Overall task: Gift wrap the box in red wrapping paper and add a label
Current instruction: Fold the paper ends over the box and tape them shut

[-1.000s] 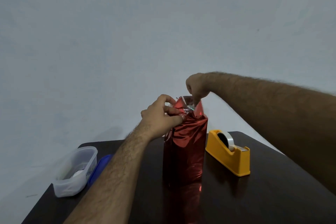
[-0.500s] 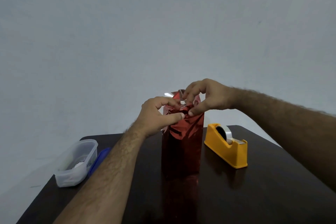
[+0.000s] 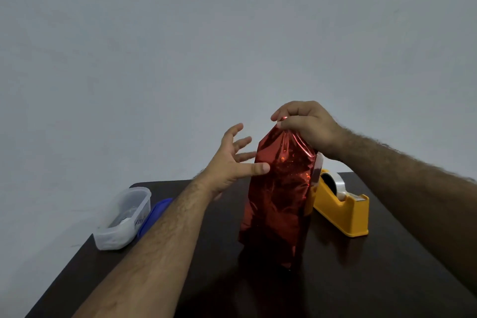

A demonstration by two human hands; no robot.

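Now the right hand point(image 3: 308, 128) pinches the gathered top of the red-wrapped box point(image 3: 280, 193), which stands upright mid-table point(image 3: 387, 279). Spread open, the left hand point(image 3: 232, 162) touches the wrap's side with its thumb. A yellow tape dispenser point(image 3: 340, 204) sits just beside the box.

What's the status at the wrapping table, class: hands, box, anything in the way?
Right hand pinching the gathered red paper at the top of the wrapped box. Left hand open, thumb on its side. Tape dispenser close behind; no label visible.
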